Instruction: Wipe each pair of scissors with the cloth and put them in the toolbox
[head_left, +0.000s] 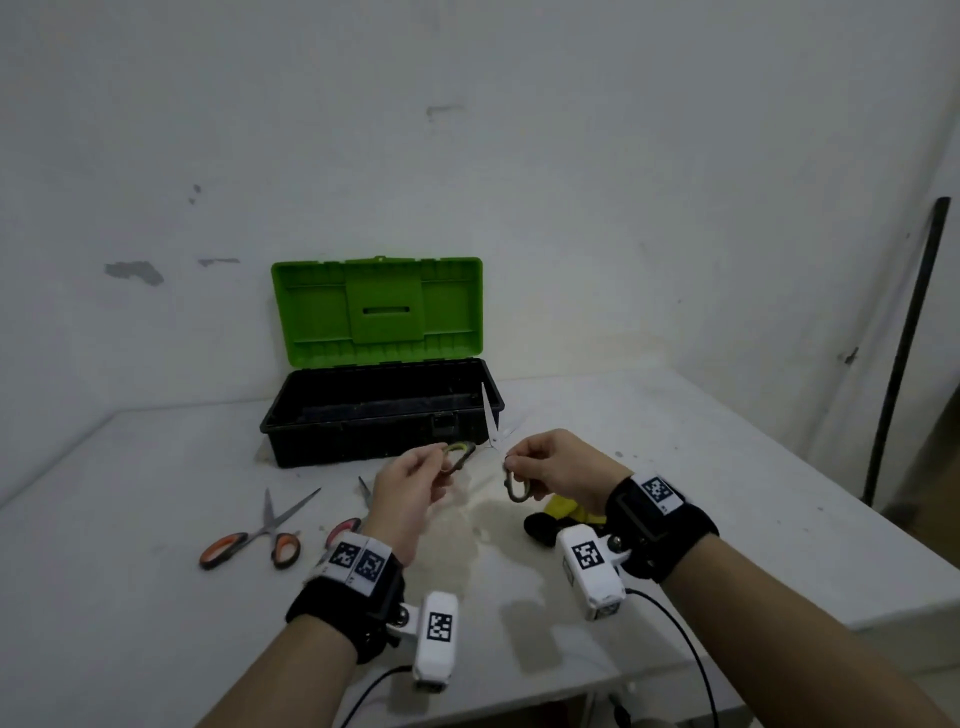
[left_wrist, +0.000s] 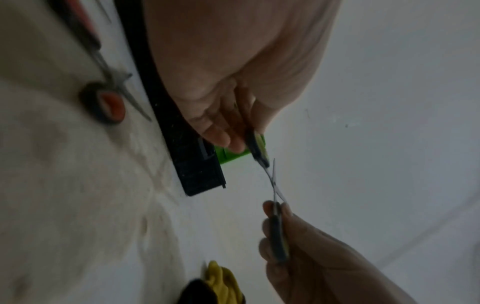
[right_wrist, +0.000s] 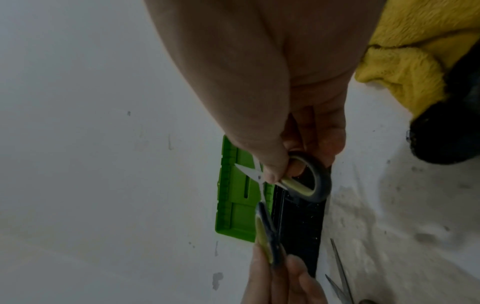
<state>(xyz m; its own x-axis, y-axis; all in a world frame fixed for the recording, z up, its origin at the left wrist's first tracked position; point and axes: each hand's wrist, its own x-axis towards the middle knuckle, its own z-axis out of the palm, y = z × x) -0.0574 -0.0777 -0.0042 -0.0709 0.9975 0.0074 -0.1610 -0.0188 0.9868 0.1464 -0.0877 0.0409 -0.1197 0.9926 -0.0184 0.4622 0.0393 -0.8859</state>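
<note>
Both hands hold one pair of grey-and-yellow scissors (head_left: 492, 441) in the air, just in front of the toolbox (head_left: 291, 415). My left hand (head_left: 441, 462) pinches one finger loop (left_wrist: 255, 147). The other loop (right_wrist: 315, 181) is gripped by my right hand (head_left: 511, 460). The blades are spread apart, one pointing up over the box's right end. The black toolbox stands with its green lid (head_left: 376, 309) raised. A yellow-and-black cloth (head_left: 558, 517) lies on the table under my right wrist, touched by neither hand.
Orange-handled scissors (head_left: 260, 535) lie half spread on the white table (head_left: 727, 467), left of my left wrist. A pink-handled pair (head_left: 344, 527) is partly hidden behind that wrist. A black pole (head_left: 906, 353) leans on the wall at far right. The table's front edge is near my forearms.
</note>
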